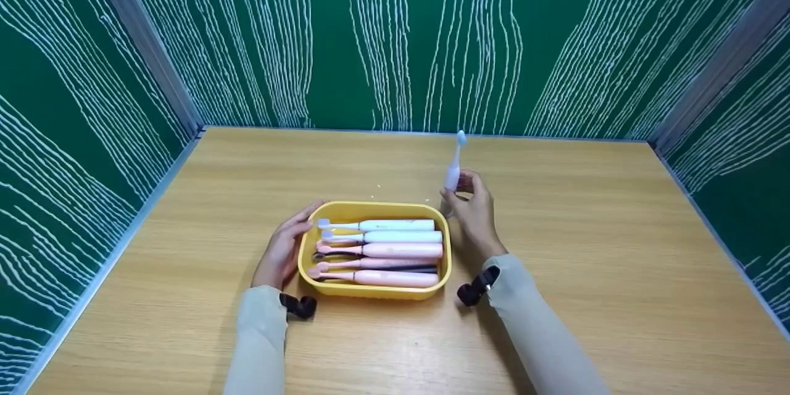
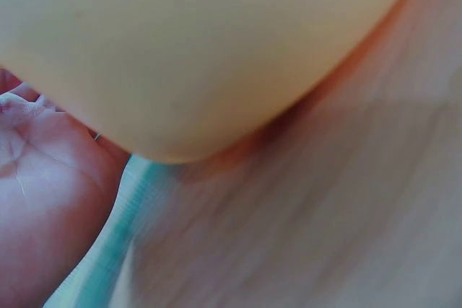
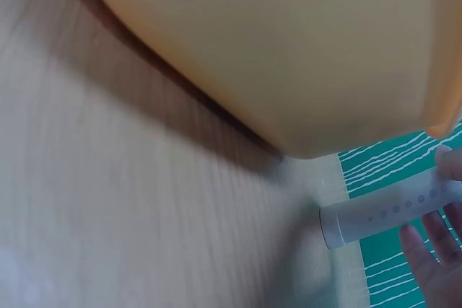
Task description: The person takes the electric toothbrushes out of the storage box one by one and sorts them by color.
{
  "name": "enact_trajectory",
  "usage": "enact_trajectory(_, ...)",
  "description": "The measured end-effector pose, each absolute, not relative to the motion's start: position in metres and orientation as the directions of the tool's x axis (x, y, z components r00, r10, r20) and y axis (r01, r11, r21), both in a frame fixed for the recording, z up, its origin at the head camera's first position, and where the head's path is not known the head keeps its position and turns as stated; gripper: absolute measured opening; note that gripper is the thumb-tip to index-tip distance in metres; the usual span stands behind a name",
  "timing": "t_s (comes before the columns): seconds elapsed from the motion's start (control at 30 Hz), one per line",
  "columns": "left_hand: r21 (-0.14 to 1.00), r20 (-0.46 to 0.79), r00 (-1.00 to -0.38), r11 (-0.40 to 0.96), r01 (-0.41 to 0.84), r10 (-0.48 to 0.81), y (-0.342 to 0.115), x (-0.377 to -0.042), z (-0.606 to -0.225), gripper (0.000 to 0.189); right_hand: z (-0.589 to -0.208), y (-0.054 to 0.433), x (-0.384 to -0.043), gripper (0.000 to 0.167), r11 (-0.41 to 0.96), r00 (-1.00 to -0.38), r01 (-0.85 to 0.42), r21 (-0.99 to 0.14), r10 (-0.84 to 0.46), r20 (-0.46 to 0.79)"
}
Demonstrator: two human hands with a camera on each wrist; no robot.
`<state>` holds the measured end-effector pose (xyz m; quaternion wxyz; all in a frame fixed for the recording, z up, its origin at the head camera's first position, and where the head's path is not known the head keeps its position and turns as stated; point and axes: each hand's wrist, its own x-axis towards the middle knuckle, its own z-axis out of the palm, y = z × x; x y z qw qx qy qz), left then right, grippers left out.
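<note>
Pale toothbrush [image 1: 452, 178] in the right hand [image 1: 478, 215], left hand [image 1: 284, 251] against yellow bin [image 1: 376, 291] of toothbrushes [image 1: 401, 250]

The table [image 1: 410, 345] shows faint glare; wrist views blur.

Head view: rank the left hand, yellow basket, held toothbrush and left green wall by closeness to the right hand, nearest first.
1. Held toothbrush: gripped in the right hand, brush end up.
2. Yellow basket: just left of that hand.
3. Left hand: at the basket's left end.
4. Left green wall: far left.
</note>
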<state>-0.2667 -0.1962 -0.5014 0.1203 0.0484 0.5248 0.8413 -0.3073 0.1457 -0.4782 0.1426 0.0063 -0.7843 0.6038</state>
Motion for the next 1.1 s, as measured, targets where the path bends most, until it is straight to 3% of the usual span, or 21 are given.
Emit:
enact_trajectory(0.87,0.890,-0.033,-0.964,-0.432,-0.149,0.264,-0.1950,-0.2656,-0.5008,0.052,-0.4753,0.1503,-0.3040,0.044,0.257,-0.981,-0.081,-0.963,0.148,0.122)
enact_trajectory(1.1,0.905,-0.048,-0.962,-0.395,-0.156,0.270,-0.1960,-0.2668,-0.5012,0.052,-0.4756,0.1509,-0.3054,0.050,0.227,-0.968,-0.159,-0.961,0.154,0.196)
